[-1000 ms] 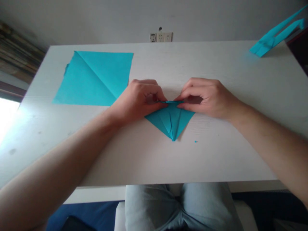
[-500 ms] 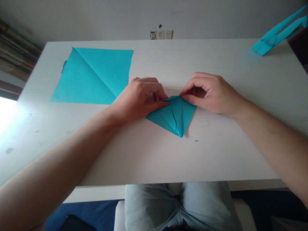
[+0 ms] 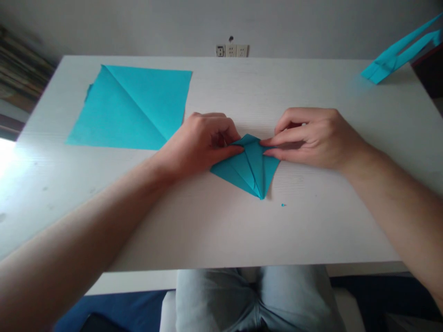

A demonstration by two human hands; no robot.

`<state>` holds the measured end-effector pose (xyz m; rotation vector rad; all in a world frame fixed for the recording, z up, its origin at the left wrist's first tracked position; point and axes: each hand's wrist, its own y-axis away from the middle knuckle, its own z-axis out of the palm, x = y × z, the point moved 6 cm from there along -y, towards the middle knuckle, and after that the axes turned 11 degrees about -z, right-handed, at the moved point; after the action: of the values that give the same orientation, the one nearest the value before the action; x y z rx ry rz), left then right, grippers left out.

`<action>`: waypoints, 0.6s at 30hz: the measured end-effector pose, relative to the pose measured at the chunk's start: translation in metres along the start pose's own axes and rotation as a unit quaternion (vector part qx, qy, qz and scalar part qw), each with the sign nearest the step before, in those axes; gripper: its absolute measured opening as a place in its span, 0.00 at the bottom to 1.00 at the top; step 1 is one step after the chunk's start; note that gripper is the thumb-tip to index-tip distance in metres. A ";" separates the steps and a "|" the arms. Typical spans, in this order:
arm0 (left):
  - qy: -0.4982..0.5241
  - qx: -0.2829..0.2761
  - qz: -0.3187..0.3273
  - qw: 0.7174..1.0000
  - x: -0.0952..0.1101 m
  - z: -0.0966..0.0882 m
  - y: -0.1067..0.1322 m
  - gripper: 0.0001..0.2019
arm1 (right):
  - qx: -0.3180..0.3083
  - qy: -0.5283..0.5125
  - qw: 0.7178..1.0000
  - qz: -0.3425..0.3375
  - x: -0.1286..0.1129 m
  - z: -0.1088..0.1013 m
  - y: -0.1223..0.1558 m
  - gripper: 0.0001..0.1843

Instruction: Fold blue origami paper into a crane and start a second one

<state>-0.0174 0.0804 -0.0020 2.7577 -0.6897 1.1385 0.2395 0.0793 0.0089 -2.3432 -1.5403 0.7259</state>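
A folded sheet of blue paper (image 3: 254, 166) lies on the table, its creases running down to a narrow point at the near side. My left hand (image 3: 214, 138) pinches its upper left edge, thumb on top and the other fingers curled behind. At the paper's upper right, my right hand (image 3: 308, 138) has its thumb and index fingertips a little apart, both at the paper's surface. Part of the paper's right side is hidden under those fingers. A tiny blue scrap (image 3: 283, 205) lies just to the right of the folded point.
A larger blue sheet (image 3: 145, 97) with a diagonal crease is spread at the table's back left. A folded blue paper figure (image 3: 387, 62) stands at the back right corner. Wall sockets (image 3: 231, 50) sit behind the table (image 3: 242, 235).
My right thumb and index finger have parted from their pinch, and that hand has shifted slightly right. The paper's top now shows a raised peak. My left hand keeps its hold.
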 end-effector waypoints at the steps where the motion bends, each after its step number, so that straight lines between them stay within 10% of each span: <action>1: 0.001 -0.002 -0.002 1.000 0.000 0.000 0.000 0.02 | -0.004 0.004 1.000 -0.001 0.000 0.000 0.000 0.08; 18: 0.005 -0.013 0.045 0.999 0.003 -0.002 -0.002 0.03 | -0.047 0.074 0.995 -0.043 -0.028 0.022 -0.017 0.11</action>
<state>-0.0157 0.0814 0.0013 2.7229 -0.8288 1.1519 0.2059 0.0590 0.0057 -2.3219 -1.6309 0.4579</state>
